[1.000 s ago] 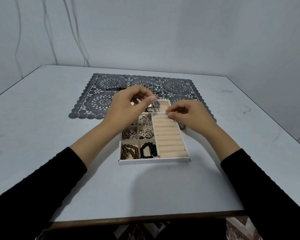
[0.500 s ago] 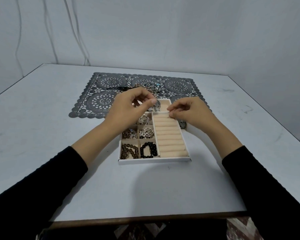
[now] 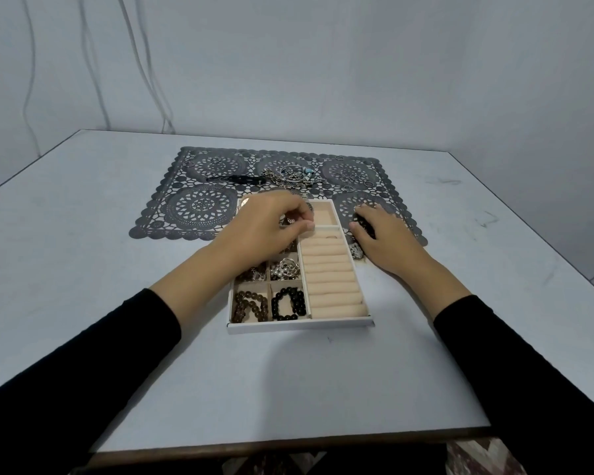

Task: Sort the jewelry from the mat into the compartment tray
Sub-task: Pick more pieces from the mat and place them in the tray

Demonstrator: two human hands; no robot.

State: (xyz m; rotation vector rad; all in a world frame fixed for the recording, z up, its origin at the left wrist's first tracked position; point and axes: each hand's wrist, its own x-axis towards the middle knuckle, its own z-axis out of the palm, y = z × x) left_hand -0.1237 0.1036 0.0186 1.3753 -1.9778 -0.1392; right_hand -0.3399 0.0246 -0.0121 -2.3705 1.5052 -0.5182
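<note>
Grey table (image 3: 117, 269), mid-frame: left hand (image 3: 271, 228) curls over the tray (image 3: 299, 326), grasp unclear; right hand (image 3: 384, 236) grips dark beads (image 3: 362, 223) on the mat (image 3: 199, 204).

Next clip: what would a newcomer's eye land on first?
A white compartment tray sits mid-table, its near-left cells holding brown beads and black beads, beige ring rolls on its right. The left hand curls over its far cells while the right hand grips a dark piece on the grey lace mat, where a chain tangle lies.
</note>
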